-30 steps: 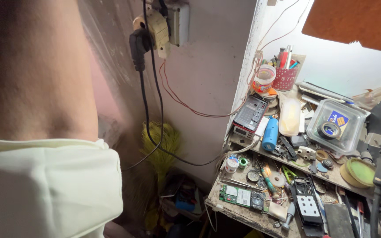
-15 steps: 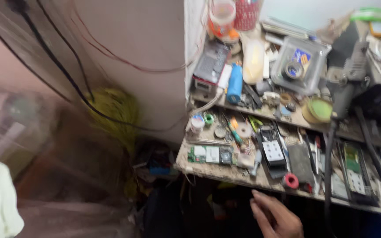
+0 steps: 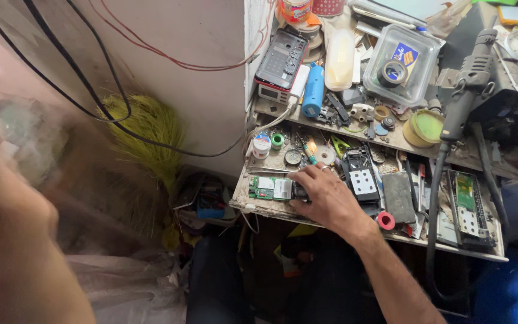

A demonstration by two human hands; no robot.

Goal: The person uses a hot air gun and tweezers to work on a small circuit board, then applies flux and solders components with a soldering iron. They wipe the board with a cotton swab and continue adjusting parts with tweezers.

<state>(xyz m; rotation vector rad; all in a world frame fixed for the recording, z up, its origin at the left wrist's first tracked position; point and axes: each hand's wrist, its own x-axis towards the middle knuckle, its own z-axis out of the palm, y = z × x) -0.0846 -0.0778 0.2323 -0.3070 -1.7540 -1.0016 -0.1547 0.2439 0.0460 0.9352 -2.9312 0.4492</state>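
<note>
My right hand (image 3: pixel 326 197) lies palm down on the lower shelf of a cluttered workbench (image 3: pixel 271 210), fingers spread. Its fingertips rest at the right end of a small green circuit board (image 3: pixel 266 188), touching it without closing around it. Just right of the hand lies a black phone frame with a white keypad sheet (image 3: pixel 360 175), and a red tape roll (image 3: pixel 385 220) sits by the wrist. A blurred bare arm (image 3: pixel 13 246) fills the lower left; no left hand shows.
The upper shelf holds a red-and-black phone (image 3: pixel 281 60), a blue cylinder (image 3: pixel 313 90), a clear plastic box (image 3: pixel 403 63) and a grey corded hand tool (image 3: pixel 466 96). Another circuit board (image 3: pixel 466 207) lies at right. A yellow broom (image 3: pixel 148 129) and black cables (image 3: pixel 91 108) are against the wall.
The view has dropped and closed in on the bench. My right hand has risen from below the shelf edge onto the shelf, landing beside the green circuit board.
</note>
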